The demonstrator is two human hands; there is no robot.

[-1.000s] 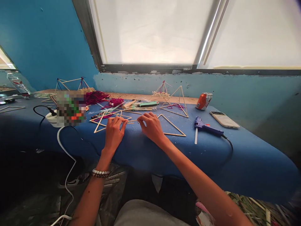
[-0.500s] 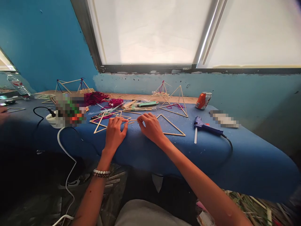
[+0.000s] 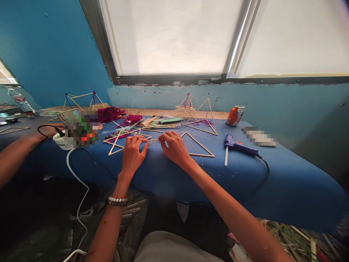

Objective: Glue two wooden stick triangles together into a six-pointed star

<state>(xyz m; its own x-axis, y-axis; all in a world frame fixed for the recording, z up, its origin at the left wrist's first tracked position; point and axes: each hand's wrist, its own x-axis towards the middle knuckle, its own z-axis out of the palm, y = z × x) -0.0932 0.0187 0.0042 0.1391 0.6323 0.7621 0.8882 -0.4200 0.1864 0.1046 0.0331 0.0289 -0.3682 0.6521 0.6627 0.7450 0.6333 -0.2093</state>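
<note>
My left hand (image 3: pixel 133 151) is closed in a pinch on a thin wooden stick (image 3: pixel 153 141) above the blue table surface. Opposite it, my right hand (image 3: pixel 173 146) pinches the other end of the stick, fingertips pointing left. The ends of the stick are hidden by my fingers. Beside my left hand lies a flat frame of joined sticks (image 3: pixel 116 150). A stick triangle (image 3: pixel 200 142) extends from behind my right hand and wrist. Further right, a blue glue gun (image 3: pixel 240 146) with a white glue stick (image 3: pixel 226 156) rests on the table (image 3: pixel 188 178).
Pyramid stick frames (image 3: pixel 208 116) stand at the back. Dark red yarn (image 3: pixel 113 113) and a green-handled cutter (image 3: pixel 172 120) lie behind my hands. A can (image 3: pixel 235 115) stands right. Another person's arm (image 3: pixel 23 149) reaches in left, near a white power strip (image 3: pixel 64 141) with cables.
Another person's arm has come in from the left, its hand now beside the power strip. My hands and the stick have barely moved.
</note>
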